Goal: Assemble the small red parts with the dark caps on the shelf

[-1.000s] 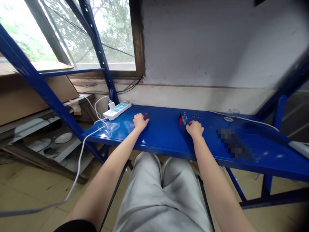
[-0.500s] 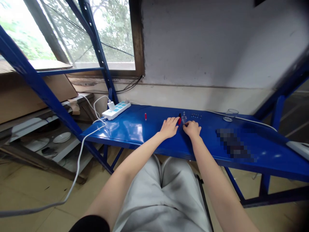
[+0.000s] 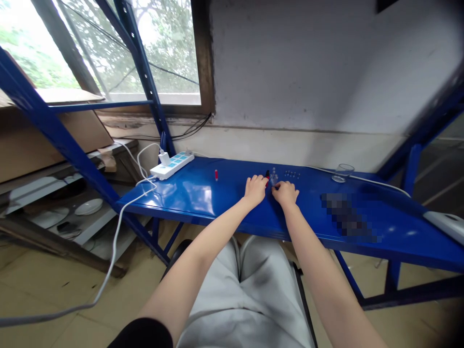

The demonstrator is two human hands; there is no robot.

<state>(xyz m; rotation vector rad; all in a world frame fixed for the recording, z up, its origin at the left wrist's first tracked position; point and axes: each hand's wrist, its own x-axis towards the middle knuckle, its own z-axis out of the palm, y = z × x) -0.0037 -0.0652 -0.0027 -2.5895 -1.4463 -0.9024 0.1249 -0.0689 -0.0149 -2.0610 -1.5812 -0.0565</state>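
My left hand (image 3: 256,189) rests on the blue table with its fingers curled in. They close around a small red thing with a black top (image 3: 267,175), mostly hidden behind the fingertips. Close by on the right, my right hand (image 3: 286,193) has thumb and fingers pinched together low over the tabletop; what they hold, if anything, is too small to make out. Just beyond the fingertips is a cluster of small clear pieces (image 3: 274,178). A row of tiny clear bits (image 3: 292,174) lies behind my right hand. Farther left stands a small red tube with a pale lower end (image 3: 216,175).
A white power strip (image 3: 171,165) with a plugged-in cable sits at the table's left end. A clear glass (image 3: 342,173) stands at the back right, with a blurred dark object (image 3: 348,217) in front of it. Blue metal posts (image 3: 145,72) frame the table (image 3: 181,193).
My left hand has moved slightly and its fingers have curled more, covering more of the red thing. My right hand stays pinched by the clear pieces. The whole view has shifted a little.
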